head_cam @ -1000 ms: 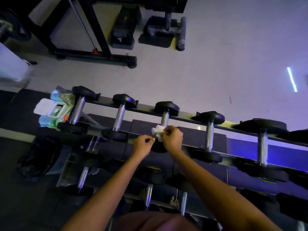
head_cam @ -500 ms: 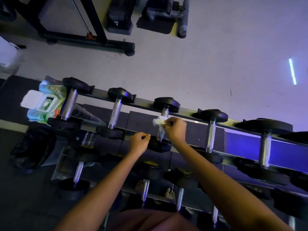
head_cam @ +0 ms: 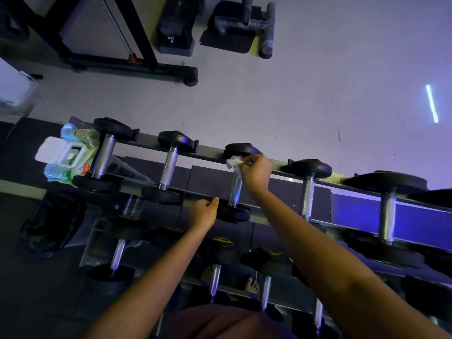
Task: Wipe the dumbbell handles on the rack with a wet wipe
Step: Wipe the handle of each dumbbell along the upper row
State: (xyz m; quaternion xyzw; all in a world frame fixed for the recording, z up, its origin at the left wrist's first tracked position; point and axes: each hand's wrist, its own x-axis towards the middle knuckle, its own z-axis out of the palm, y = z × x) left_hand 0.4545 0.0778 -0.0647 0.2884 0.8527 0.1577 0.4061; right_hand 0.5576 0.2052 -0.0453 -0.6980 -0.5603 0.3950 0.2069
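Right hand point(head_cam: 255, 172) pinches wet wipe point(head_cam: 233, 162) atop dumbbell handle point(head_cam: 236, 188); curled left hand point(head_cam: 203, 214) touches near head point(head_cam: 234, 214).

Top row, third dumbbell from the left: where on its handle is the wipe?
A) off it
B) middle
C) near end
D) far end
D: the right hand pinches the wet wipe against the dumbbell handle just below the far head, with bare metal showing nearer the person.

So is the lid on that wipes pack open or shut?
Open. The white lid is flipped back beside the wipes pack, exposing the dispensing slot.
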